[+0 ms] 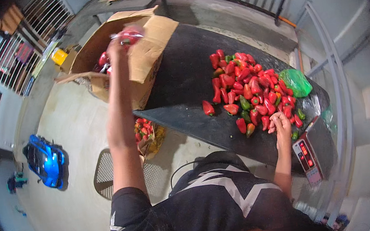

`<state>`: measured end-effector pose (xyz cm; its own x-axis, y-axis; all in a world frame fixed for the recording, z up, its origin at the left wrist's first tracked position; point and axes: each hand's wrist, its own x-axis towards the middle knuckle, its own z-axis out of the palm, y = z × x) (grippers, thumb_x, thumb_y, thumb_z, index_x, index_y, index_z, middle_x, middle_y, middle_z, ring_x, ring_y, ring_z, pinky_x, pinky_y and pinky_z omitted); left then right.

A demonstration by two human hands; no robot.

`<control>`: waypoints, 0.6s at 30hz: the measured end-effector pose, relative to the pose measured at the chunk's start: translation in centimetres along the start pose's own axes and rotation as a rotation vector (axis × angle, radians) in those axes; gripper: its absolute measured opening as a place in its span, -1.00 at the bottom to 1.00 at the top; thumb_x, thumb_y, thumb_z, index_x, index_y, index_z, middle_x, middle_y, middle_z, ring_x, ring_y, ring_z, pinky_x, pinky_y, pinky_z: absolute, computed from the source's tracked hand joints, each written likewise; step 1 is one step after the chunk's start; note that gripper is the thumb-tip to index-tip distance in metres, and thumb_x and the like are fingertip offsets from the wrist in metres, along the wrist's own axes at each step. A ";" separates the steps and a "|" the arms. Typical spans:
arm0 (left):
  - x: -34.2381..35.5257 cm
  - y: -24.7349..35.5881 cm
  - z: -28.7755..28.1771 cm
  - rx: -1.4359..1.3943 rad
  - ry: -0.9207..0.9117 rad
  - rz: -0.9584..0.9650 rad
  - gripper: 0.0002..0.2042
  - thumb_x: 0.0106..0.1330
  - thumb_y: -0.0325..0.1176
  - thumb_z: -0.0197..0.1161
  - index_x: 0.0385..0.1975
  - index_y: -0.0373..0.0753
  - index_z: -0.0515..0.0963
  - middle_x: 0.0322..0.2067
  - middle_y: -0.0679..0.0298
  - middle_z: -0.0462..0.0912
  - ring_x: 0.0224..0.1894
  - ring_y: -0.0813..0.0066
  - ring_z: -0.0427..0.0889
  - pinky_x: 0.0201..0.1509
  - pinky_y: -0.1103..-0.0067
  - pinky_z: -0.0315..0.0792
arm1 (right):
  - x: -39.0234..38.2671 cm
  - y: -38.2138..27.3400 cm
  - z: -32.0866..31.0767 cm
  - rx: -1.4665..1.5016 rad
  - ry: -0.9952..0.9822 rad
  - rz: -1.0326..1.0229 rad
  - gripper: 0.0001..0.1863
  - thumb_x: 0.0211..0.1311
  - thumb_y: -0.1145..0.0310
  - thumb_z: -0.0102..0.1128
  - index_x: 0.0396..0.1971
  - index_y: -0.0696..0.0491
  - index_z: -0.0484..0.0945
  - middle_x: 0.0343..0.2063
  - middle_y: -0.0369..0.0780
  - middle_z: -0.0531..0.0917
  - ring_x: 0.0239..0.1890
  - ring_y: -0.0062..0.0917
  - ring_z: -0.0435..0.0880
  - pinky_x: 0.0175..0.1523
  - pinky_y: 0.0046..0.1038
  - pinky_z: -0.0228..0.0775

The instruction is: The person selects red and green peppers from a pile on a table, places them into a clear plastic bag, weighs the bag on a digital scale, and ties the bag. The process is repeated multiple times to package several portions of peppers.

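Red peppers (251,91) lie heaped on the black table (179,70). With arm outstretched, my left hand (116,47) grips a clear bag (132,33) of peppers over the carton (151,48); my right hand (280,125), nearer my body, is half-open, fingers loosely curled, beside the heap; contact cannot be told.

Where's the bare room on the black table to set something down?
A broad bare patch of the black table lies between the cardboard box and the pepper pile. The far side of that pile is crowded, with green plastic and the scale.
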<state>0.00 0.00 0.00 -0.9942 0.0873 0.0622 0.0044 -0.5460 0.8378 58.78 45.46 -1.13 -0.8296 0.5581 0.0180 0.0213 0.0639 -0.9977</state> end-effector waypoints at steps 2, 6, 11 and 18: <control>1.1 -0.6 1.8 0.072 0.193 0.039 -0.71 0.34 -0.30 0.08 -0.01 -0.25 0.51 -0.14 0.08 0.61 -0.18 0.30 0.63 -0.17 0.40 0.58 | -1.5 0.2 -0.9 0.028 0.094 0.063 -0.80 0.36 0.26 0.08 -0.37 0.08 0.51 -0.58 -0.38 0.47 -0.59 -0.76 0.42 -0.55 -0.69 0.33; -1.1 1.7 -1.3 0.246 -0.161 0.019 -0.57 0.29 -0.22 0.12 0.13 -0.25 0.46 0.05 0.13 0.56 0.01 0.20 0.57 0.07 0.33 0.46 | -4.8 1.1 -2.9 0.034 0.224 0.096 -0.80 0.37 0.28 0.06 -0.38 0.09 0.50 -0.59 -0.37 0.47 -0.61 -0.75 0.42 -0.56 -0.68 0.32; 7.0 0.6 -3.0 -0.240 0.003 -0.131 -0.38 0.23 -0.10 0.16 0.25 -0.30 0.28 0.18 0.02 0.44 0.06 0.16 0.56 0.13 0.34 0.47 | -6.5 2.9 -5.3 0.050 0.259 0.084 -0.80 0.37 0.30 0.04 -0.36 0.12 0.51 -0.57 -0.36 0.49 -0.61 -0.75 0.43 -0.58 -0.67 0.35; 4.9 -4.0 0.8 0.347 0.407 0.478 -0.73 0.26 -0.33 0.22 -0.13 -0.35 0.59 -0.11 0.04 0.62 -0.17 0.22 0.64 -0.05 0.40 0.53 | -9.5 3.0 -7.9 -0.061 0.357 0.127 -0.86 0.32 0.38 0.06 -0.40 0.12 0.49 -0.49 -0.34 0.53 -0.51 -0.73 0.46 -0.49 -0.65 0.36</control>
<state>-4.84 3.31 -2.56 -0.8358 -0.4497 0.3151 0.4161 -0.1442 0.8978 71.18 46.87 -3.74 -0.5717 0.8172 -0.0729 0.1535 0.0193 -0.9880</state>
